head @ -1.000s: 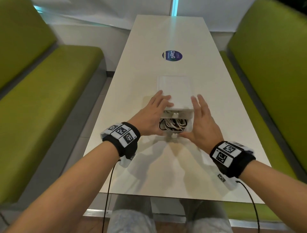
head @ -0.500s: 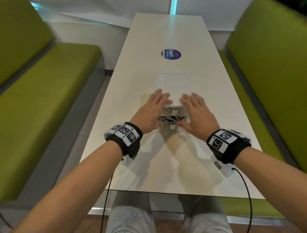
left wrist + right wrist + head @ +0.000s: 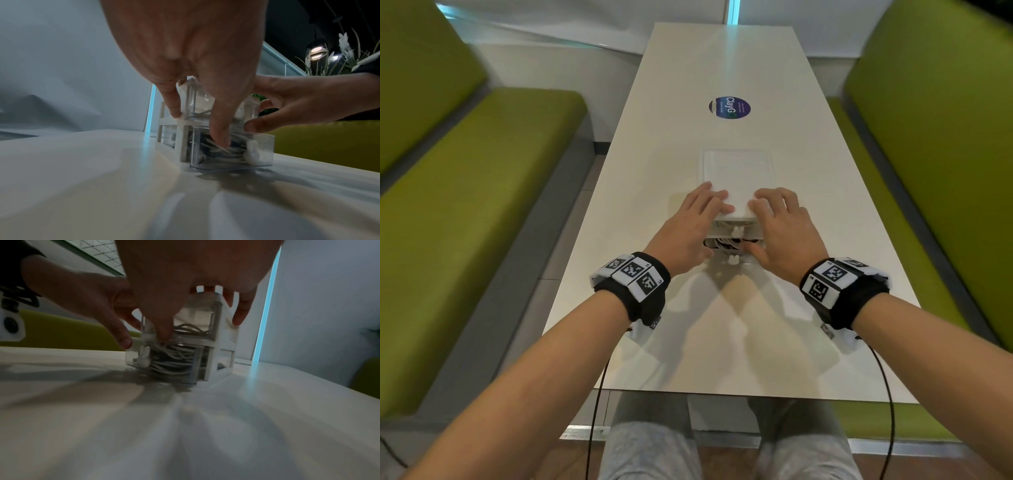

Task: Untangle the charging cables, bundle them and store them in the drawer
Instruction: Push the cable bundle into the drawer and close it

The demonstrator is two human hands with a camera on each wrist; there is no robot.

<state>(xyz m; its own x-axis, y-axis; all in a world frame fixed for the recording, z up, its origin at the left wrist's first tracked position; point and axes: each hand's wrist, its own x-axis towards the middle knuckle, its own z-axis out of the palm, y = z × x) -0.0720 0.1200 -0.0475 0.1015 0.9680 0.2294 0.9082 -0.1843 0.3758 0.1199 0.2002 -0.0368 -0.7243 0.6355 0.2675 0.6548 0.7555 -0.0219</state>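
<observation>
Bracing the two-tier drawer box point(image 3: 734, 192), the left hand point(image 3: 690, 229) and right hand point(image 3: 779, 228) are laid over its top, fingers nearly straight, thumbs against the clear lower drawer point(image 3: 232, 152) that stands partly out. White charging cables point(image 3: 174, 360) are coiled inside. A loop could be caught at the rim if pushed shut. A glossy white worktop point(image 3: 722, 325) is flanked by green benches point(image 3: 482, 212).

Drawer unit point(image 3: 736, 185) stands mid-surface point(image 3: 688, 342), a round sticker point(image 3: 729, 108) behind it. Lower drawer point(image 3: 232, 152) juts toward the person, cables point(image 3: 174, 360) in it. Left hand point(image 3: 688, 233) on the unit's left, right hand point(image 3: 780, 233) on its right, fingers atop. Benches flank the surface: left bench point(image 3: 465, 205), right bench point(image 3: 945, 154).
</observation>
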